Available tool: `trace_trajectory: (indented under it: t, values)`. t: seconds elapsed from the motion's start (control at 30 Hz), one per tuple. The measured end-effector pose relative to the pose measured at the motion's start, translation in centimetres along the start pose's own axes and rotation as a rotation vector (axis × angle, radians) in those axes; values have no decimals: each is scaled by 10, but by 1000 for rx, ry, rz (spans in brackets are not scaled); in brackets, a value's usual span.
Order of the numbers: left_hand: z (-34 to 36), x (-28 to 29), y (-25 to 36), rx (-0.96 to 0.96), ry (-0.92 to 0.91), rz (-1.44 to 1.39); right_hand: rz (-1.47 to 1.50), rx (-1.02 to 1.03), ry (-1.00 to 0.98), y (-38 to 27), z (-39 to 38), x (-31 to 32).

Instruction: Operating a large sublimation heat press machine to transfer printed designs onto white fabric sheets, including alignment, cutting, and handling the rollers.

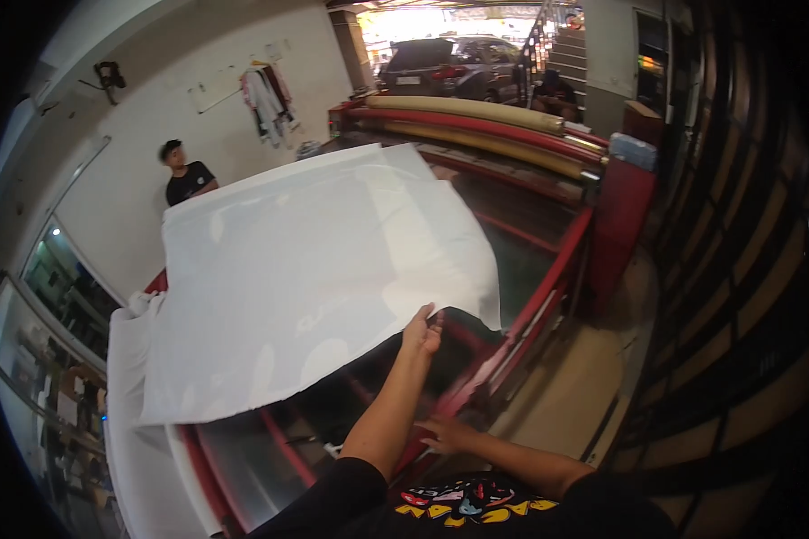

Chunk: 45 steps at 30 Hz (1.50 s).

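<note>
A wide white fabric sheet (279, 278) lies spread over a large red-framed machine, with faint pale shapes showing on it. My left hand (424, 331) reaches forward and pinches the sheet's near edge, close to its right corner. That corner hangs down a little beyond my fingers. Lower down, my right hand (448, 436) is by the machine's red side rail (487, 377), its fingers apart and holding nothing. Whether it touches the rail I cannot tell.
Rollers (476, 117) span the machine's far end, beside a red end housing (622, 198). A person in a black shirt (189, 178) stands past the sheet's far left. White fabric (130, 377) hangs at the left. Another person (553, 94) sits near stairs, with a car (449, 67) behind.
</note>
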<state>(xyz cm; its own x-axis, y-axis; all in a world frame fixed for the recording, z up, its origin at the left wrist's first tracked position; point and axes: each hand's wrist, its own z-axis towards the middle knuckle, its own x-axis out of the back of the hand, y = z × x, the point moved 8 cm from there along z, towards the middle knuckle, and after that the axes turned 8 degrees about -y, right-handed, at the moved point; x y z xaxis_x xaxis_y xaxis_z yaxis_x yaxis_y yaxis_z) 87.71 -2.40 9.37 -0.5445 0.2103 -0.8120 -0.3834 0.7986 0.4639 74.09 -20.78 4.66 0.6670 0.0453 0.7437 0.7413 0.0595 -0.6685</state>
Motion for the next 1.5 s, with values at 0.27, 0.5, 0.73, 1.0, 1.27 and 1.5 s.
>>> trace_trajectory:
  t: [0.27,0.5,0.73,1.0,1.27,1.5]
  values:
    - [159,4,-167,129,139,-196,185,-926,375,231,-279,142]
    - [193,2,-245,133,291,-271,339,-853,450,293,-252,216]
    - [279,-41,-259,130,262,-300,435,-773,468,368,-212,292]
    - [401,-104,-226,32,185,-320,485,-745,490,452,-169,383]
    - [386,-124,-248,175,117,-96,218,-693,534,583,-55,499]
    - [262,-114,-132,-149,228,1634,-229,-743,332,651,100,538]
